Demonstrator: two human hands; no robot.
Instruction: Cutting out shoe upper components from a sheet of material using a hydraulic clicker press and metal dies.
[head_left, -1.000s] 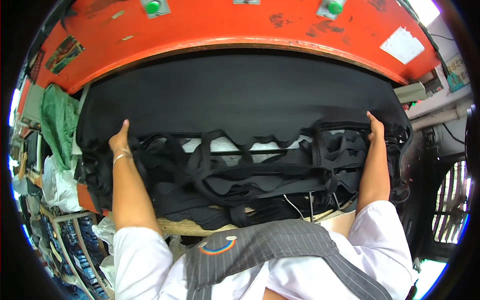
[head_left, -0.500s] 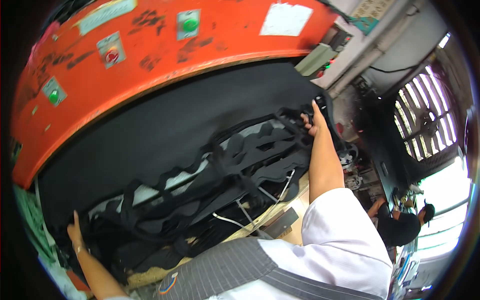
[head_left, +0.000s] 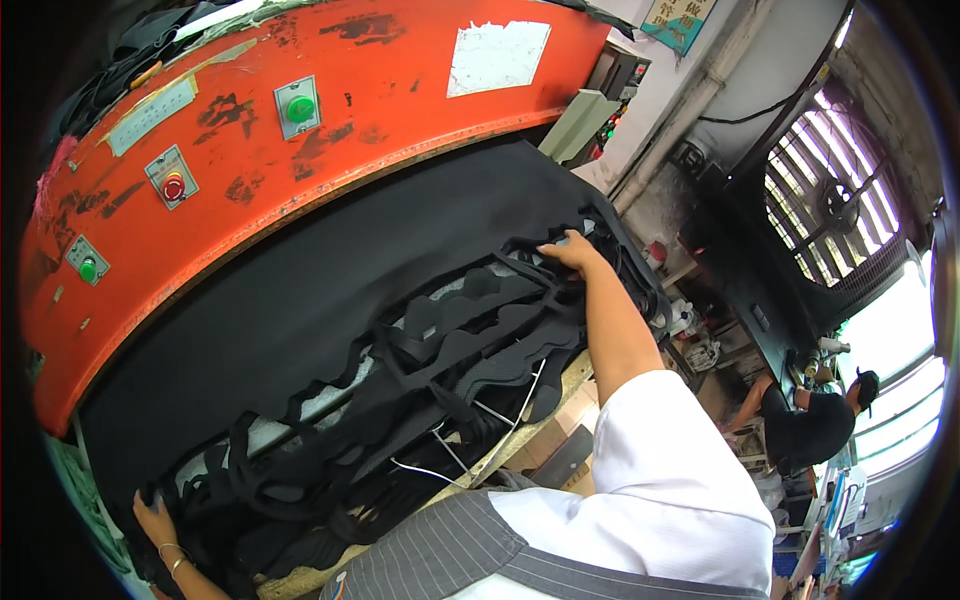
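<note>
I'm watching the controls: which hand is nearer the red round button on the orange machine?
Left. The left hand grips the black cut fabric at lower left, below the red button. The right hand rests on the fabric's far right end, farther off.

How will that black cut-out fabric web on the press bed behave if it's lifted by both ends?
The black fabric web probably flops and sags, since its strips already droop and curl. The big holes suggest it is light but apt to snag or tangle. The right hand and left hand grip opposite ends, so the middle would likely hang.
</note>
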